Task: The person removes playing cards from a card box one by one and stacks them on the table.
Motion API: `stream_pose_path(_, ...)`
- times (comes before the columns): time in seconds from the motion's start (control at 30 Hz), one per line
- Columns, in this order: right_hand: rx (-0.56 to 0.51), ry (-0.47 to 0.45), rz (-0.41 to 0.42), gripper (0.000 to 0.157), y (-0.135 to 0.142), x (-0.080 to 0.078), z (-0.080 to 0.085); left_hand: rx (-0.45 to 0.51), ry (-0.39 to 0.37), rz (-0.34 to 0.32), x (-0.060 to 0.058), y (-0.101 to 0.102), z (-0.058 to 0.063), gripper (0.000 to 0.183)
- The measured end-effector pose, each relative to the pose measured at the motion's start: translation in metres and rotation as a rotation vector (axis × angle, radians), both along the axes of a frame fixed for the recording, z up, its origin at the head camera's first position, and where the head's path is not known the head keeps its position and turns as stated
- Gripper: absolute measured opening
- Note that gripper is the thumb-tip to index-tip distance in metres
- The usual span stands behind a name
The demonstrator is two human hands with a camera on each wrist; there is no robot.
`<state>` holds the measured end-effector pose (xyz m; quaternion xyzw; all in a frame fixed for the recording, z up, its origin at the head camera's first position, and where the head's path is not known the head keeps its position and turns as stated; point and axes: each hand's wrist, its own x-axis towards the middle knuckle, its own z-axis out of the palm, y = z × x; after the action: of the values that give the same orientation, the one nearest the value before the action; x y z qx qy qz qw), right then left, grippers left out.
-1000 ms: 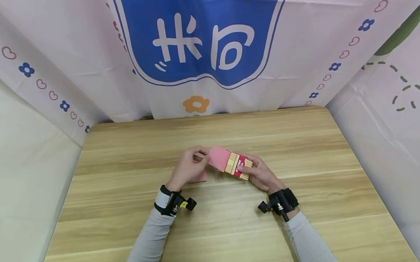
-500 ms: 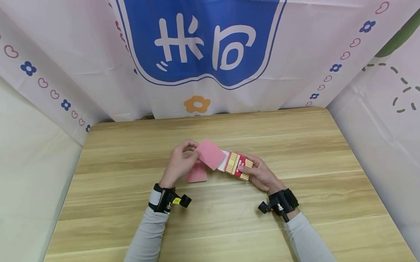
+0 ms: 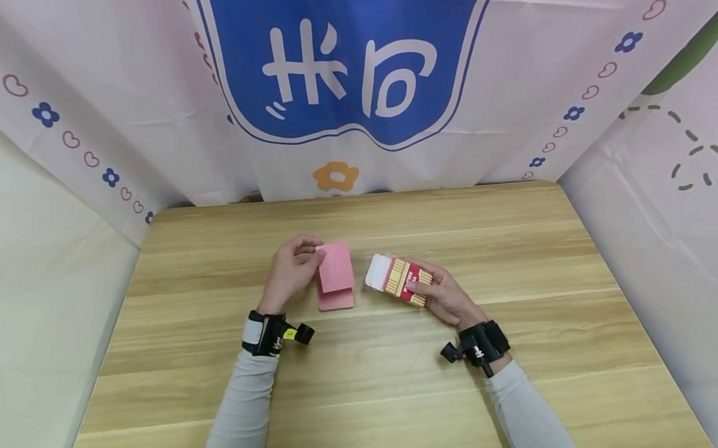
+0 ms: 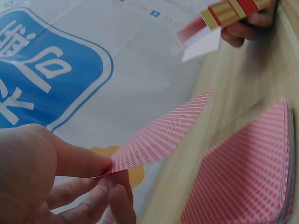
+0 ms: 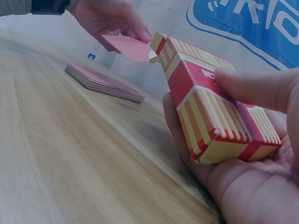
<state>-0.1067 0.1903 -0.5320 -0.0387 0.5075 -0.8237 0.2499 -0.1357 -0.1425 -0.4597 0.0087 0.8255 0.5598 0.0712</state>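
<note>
Between thumb and fingers my left hand (image 3: 291, 270) pinches a playing card (image 3: 335, 268) with a red patterned back. In the left wrist view the card (image 4: 163, 135) slants in the air, apart from the deck. Under and in front of it, a deck of playing cards (image 3: 336, 301) lies back side up on the table; its thickness shows in the right wrist view. My right hand (image 3: 450, 300) grips a red and yellow striped card box (image 3: 408, 280), thumb on its printed face. The box's white flap (image 3: 380, 271) stands out toward the left hand. The box's inside is hidden.
The wooden table (image 3: 378, 397) extends around both hands. A white curtain (image 3: 212, 170) with a blue emblem hangs behind its back edge, and pale fabric walls stand at both sides. Each wrist carries a strapped camera.
My left hand has drawn the card away from the box flap, leftward, and turned it over the deck. The white flap has come into sight. My right hand has stayed in place with the box.
</note>
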Motion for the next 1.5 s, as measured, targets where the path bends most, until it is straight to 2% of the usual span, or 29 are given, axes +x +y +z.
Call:
stream_pose_path(0.3, -0.008, 0.000, -0.004, 0.055, 0.000, 0.000, 0.001, -0.176, -0.030, -0.064, -0.002, -0.003, -0.011, 0.023)
stream_pose_path(0.47, -0.008, -0.001, -0.003, 0.056, 0.000, 0.000, 0.002, -0.252, -0.006, -0.065, -0.003, 0.000, -0.018, 0.019)
stream_pose_path(0.67, -0.009, 0.002, -0.006, 0.054, 0.002, 0.001, 0.001, -0.332, -0.028, -0.082, -0.003, 0.005, -0.021, 0.015)
stream_pose_path(0.97, -0.010, 0.012, -0.003, 0.055, 0.002, 0.000, 0.002, -0.351, -0.092, -0.082, -0.004, 0.007, -0.025, 0.016)
stream_pose_path(1.17, 0.004, 0.008, 0.006, 0.056, -0.003, -0.002, -0.001, -0.374, -0.085, -0.077, -0.001, 0.001, -0.029, 0.017)
stream_pose_path(1.37, -0.001, 0.003, -0.001, 0.055, -0.002, -0.002, -0.001, -0.386, -0.077, -0.077, -0.002, 0.004, -0.028, 0.017)
stream_pose_path(1.5, -0.013, 0.012, -0.008, 0.053, 0.000, -0.001, -0.001, -0.387, -0.079, -0.077, -0.004, 0.006, -0.028, 0.023)
